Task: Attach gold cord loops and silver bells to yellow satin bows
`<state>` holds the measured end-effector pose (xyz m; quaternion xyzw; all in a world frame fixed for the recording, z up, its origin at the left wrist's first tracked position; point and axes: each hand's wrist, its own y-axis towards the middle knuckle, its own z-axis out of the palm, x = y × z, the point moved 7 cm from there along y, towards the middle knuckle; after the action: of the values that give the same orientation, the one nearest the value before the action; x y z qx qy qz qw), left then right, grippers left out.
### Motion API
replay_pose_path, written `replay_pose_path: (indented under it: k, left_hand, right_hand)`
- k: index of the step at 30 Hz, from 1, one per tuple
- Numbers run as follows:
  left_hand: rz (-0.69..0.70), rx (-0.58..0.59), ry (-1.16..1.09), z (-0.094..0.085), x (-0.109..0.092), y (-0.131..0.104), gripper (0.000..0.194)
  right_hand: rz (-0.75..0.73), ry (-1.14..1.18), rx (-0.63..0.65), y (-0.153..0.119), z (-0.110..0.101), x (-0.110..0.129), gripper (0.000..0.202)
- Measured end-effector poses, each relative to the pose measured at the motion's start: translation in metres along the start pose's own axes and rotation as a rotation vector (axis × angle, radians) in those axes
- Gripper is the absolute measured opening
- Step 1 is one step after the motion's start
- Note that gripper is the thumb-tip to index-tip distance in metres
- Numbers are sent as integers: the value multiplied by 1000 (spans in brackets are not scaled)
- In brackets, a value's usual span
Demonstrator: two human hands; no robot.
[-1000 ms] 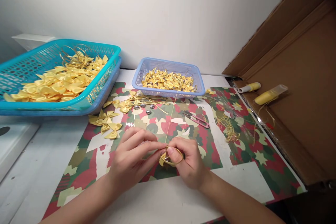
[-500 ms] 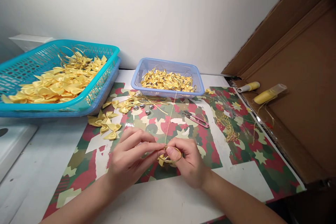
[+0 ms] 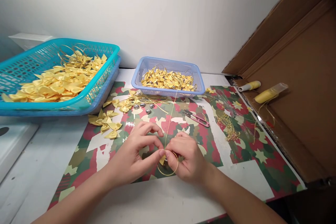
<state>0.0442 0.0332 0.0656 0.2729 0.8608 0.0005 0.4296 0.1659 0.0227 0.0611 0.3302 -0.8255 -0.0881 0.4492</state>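
In front of me my left hand [image 3: 136,152] pinches thumb and forefinger together at the lower end of a thin gold thread [image 3: 171,117], its other fingers curled loosely. That thread runs taut up to the small basket. Closed beside it, my right hand [image 3: 187,155] grips a gold wire ring [image 3: 168,175], which hangs below both sets of fingertips. A yellow ribbon bow [image 3: 162,161] shows partly inside the ring, with something silvery next to it. My fingers hide the point where thread and ring meet.
A teal basket [image 3: 60,104] of yellow bows stands at left. Behind is a blue-violet basket [image 3: 168,92] of bows. Loose bows [image 3: 105,121], silver bells [image 3: 148,111], gold wires [image 3: 154,99], pink thread snips [image 3: 196,118], thread scraps [image 3: 231,131] and thread spools [image 3: 270,93] lie around.
My left fingers have lifted and spread apart behind the pinch. The ring has tipped from nearly flat to hanging more upright, and less of the bow shows.
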Motion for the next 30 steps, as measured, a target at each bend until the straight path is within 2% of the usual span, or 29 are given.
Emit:
replay_pose_path:
  k: [6, 11, 15, 21, 30]
  left_hand:
    - [61, -49, 56, -1, -3, 0, 22]
    - [73, -80, 106, -2, -3, 0, 21]
    - [89, -79, 136, -1, -6, 0, 21]
    - [85, -46, 153, 2, -6, 0, 23]
    - [60, -5, 115, 3, -3, 0, 26]
  right_hand:
    - [-8, -67, 27, 1, 1, -2, 23]
    - [-63, -173, -34, 3, -8, 2, 16]
    - [-97, -222, -48, 3, -7, 4, 16]
    - [-91, -212, 10, 3, -3, 3, 15]
    - [83, -5, 43, 2, -2, -9, 19]
